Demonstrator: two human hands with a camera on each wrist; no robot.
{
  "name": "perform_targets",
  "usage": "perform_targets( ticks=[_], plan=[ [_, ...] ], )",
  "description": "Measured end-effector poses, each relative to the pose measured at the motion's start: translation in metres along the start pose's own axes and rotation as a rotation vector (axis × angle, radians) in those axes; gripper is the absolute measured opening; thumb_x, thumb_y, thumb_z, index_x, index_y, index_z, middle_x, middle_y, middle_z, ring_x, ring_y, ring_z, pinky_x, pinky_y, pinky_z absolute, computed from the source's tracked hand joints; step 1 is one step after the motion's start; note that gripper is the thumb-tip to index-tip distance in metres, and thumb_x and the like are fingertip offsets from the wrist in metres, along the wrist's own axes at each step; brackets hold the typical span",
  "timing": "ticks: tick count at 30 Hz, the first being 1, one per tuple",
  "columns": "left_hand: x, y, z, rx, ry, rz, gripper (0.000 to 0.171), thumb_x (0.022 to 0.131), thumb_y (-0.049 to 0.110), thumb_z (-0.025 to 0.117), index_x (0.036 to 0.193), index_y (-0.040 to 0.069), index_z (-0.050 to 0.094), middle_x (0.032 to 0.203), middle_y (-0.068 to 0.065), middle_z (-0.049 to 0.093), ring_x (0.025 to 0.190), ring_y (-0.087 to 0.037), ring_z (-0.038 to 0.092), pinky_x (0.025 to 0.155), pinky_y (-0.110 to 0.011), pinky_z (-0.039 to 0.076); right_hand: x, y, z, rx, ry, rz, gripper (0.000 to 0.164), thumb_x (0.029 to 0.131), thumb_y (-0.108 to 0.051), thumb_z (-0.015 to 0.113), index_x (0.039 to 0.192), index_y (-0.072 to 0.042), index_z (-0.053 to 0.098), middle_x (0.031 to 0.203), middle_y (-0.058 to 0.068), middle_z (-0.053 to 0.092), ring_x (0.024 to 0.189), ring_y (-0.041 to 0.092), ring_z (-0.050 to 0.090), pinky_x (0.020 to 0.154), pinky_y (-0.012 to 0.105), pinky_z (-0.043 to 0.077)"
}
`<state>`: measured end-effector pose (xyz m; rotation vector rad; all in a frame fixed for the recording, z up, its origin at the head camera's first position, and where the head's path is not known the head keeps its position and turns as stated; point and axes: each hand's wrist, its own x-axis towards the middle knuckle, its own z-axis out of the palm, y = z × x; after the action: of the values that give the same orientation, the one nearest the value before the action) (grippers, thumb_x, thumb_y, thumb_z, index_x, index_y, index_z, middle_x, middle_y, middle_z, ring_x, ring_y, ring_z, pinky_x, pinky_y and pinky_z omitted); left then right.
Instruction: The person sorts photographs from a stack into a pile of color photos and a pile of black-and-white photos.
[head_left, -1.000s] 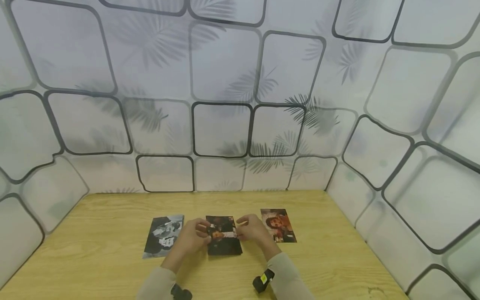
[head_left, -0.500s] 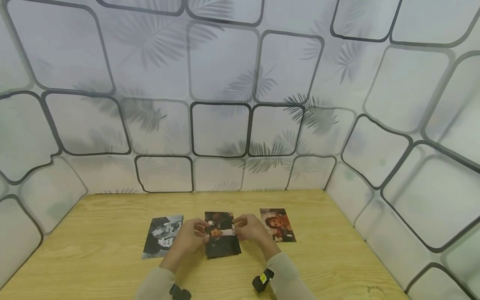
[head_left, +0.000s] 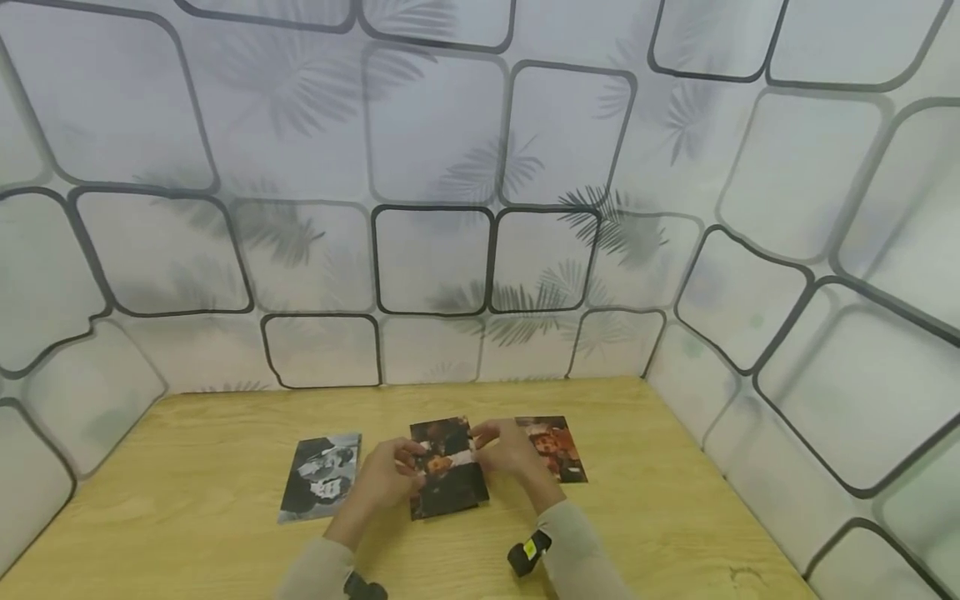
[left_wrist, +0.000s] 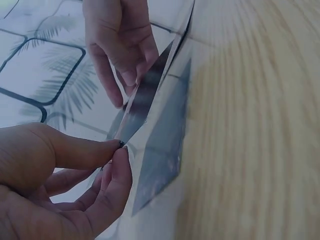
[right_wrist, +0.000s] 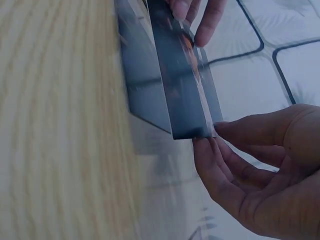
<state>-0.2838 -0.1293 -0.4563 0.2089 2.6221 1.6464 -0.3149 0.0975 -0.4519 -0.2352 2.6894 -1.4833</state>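
A dark colour photo print [head_left: 447, 483] is held between both hands in the middle of the table. My left hand [head_left: 385, 477] pinches its left edge between thumb and fingers. On the opposite side, my right hand [head_left: 504, 450] pinches the right edge, as the right wrist view shows close up. Both wrist views show the print [right_wrist: 177, 95] raised and tilted, with a second dark sheet [left_wrist: 167, 140] lower down, close to the tabletop. From the head, a corner of this under sheet peeks out at lower right.
To the left lies a black-and-white photo [head_left: 322, 477], near my left hand. A reddish colour photo [head_left: 558, 450] lies at right, partly behind my right hand. The wooden table [head_left: 645, 533] ends at patterned fabric walls [head_left: 431, 258] behind and beside it.
The held photo has moved slightly up the table and turned a little counterclockwise, its right side now farther forward. Both hands keep their grip. The head view has shifted slightly.
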Motion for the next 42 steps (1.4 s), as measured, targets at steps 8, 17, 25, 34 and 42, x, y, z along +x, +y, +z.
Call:
perform_targets(
  ticks=[8, 17, 25, 34, 42],
  plan=[
    [0.01, 0.019, 0.017, 0.005, -0.054, 0.066, 0.036, 0.081, -0.012, 0.075, 0.115, -0.003, 0.067, 0.087, -0.009, 0.058, 0.075, -0.016, 0.066, 0.061, -0.028, 0.062, -0.004, 0.003, -0.027, 0.047, 0.031, -0.004, 0.037, 0.087, 0.006, 0.073, 0.124, 0.002, 0.071, 0.106, 0.02, 0.07, 0.078, 0.02, 0.072, 0.071, 0.039, 0.066],
    [0.028, 0.042, 0.041, 0.001, -0.141, 0.106, 0.037, 0.083, -0.011, 0.072, 0.119, -0.006, 0.065, 0.09, -0.013, 0.061, 0.071, -0.017, 0.067, 0.064, -0.031, 0.065, -0.009, 0.012, -0.061, -0.056, 0.122, 0.002, 0.034, 0.086, 0.003, 0.075, 0.12, 0.0, 0.073, 0.105, 0.018, 0.073, 0.078, 0.022, 0.072, 0.066, 0.034, 0.061],
    [0.041, 0.057, 0.061, 0.027, -0.206, 0.116, 0.038, 0.086, -0.01, 0.071, 0.123, -0.006, 0.064, 0.105, -0.021, 0.061, 0.072, -0.019, 0.07, 0.068, -0.034, 0.066, -0.01, 0.027, -0.086, -0.083, 0.148, 0.039, 0.035, 0.085, 0.002, 0.075, 0.12, 0.002, 0.072, 0.108, 0.018, 0.074, 0.091, 0.024, 0.071, 0.072, 0.037, 0.062],
    [0.054, 0.064, 0.084, 0.046, -0.214, 0.162, 0.036, 0.083, -0.016, 0.065, 0.119, -0.01, 0.064, 0.102, -0.023, 0.062, 0.07, -0.02, 0.068, 0.068, -0.037, 0.067, -0.011, 0.039, -0.097, 0.002, 0.176, 0.113, 0.036, 0.085, 0.007, 0.069, 0.121, 0.007, 0.07, 0.104, 0.02, 0.067, 0.063, 0.016, 0.058, 0.053, 0.028, 0.051],
    [0.062, 0.066, 0.103, 0.071, -0.195, 0.195, 0.033, 0.081, -0.017, 0.065, 0.114, -0.013, 0.065, 0.094, -0.022, 0.064, 0.065, -0.024, 0.069, 0.058, -0.029, 0.063, -0.013, 0.049, -0.105, -0.036, 0.224, 0.128, 0.035, 0.085, 0.008, 0.07, 0.12, 0.008, 0.07, 0.107, 0.025, 0.07, 0.065, 0.015, 0.066, 0.062, 0.034, 0.063]
  ],
)
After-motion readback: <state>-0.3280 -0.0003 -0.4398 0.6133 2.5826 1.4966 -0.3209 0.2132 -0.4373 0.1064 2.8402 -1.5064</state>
